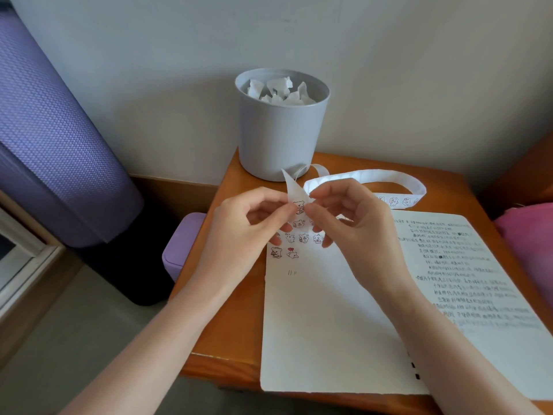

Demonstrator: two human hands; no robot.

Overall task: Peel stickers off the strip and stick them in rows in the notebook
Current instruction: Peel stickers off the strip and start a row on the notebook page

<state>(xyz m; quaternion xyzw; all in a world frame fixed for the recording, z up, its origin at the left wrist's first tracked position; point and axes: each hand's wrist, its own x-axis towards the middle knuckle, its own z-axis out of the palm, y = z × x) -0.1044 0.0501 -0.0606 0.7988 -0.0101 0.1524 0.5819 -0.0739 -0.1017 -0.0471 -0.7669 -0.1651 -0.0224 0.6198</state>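
Surface (pixel 227 324): we see it carrying the open notebook (pixel 329 324).
Notebook: stuck stickers (pixel 303 238) sit in rows on its left page.
Strip (pixel 389 176): it loops beside the grey bin (pixel 281 136).
Left hand (pixel 239 232): pinching the strip's end above the page.
Right hand (pixel 356 229): pinching the strip at its bear sticker (pixel 298 206).

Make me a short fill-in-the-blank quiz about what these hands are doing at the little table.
The left hand and right hand both pinch the sticker strip above the open ____.
The grey bin beyond them holds crumpled white ____.
The stickers already stuck down sit on the ____ page, while the other page carries handwriting.
Missing words: notebook; paper; left.
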